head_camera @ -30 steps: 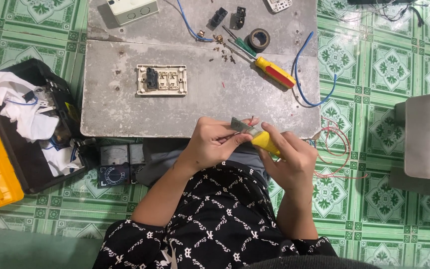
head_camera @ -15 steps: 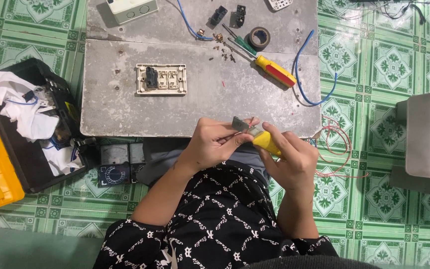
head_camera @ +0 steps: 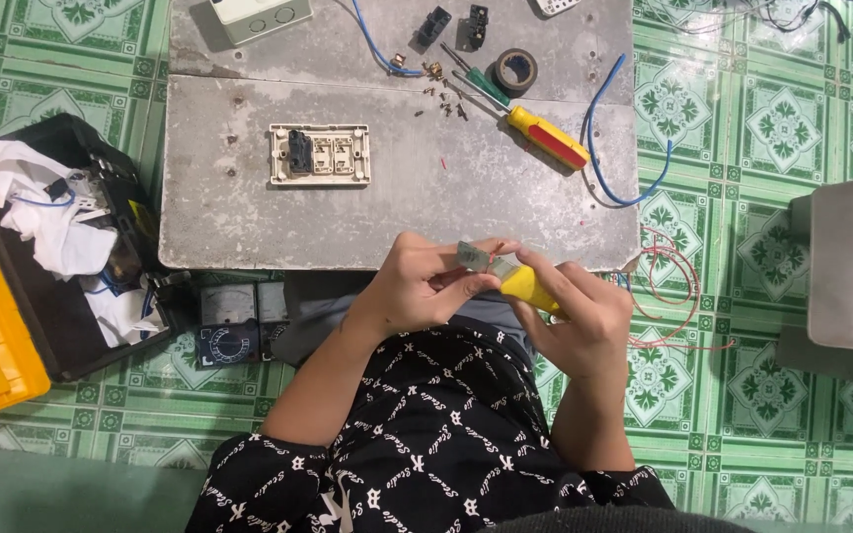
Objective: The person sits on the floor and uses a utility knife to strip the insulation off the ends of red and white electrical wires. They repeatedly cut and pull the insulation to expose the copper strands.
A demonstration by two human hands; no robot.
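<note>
1. My left hand (head_camera: 417,286) pinches a small grey part (head_camera: 473,257) between thumb and fingertips, held up in the air just past the near edge of the table (head_camera: 249,217).
2. My right hand (head_camera: 580,316) is clenched round the yellow handle of a screwdriver (head_camera: 525,286), whose tip end meets the grey part; the blade itself is hidden between my fingers.
3. Against half a second and a second ago, almost nothing has shifted: both hands sit in the same spot, the part only tips a touch. I judge the work on the part is slow, fine turning rather than any reach or carry.
4. Both hands hover above my lap, not resting on the table; the table's near edge lies just beyond the knuckles.
5. On the table, well apart from the hands, lie a white switch plate (head_camera: 320,155), a second screwdriver with a yellow and red handle (head_camera: 545,136), a roll of black tape (head_camera: 516,71), a blue wire (head_camera: 614,148) and some loose screws (head_camera: 441,99).
6. The stretch of table between the switch plate and my hands is bare, so there is room ahead.
7. To my left a meter (head_camera: 229,331) lies on the green tiled floor (head_camera: 762,375) beside an open toolbox (head_camera: 61,286); to my right a coil of red wire (head_camera: 678,286) lies near my right wrist.
</note>
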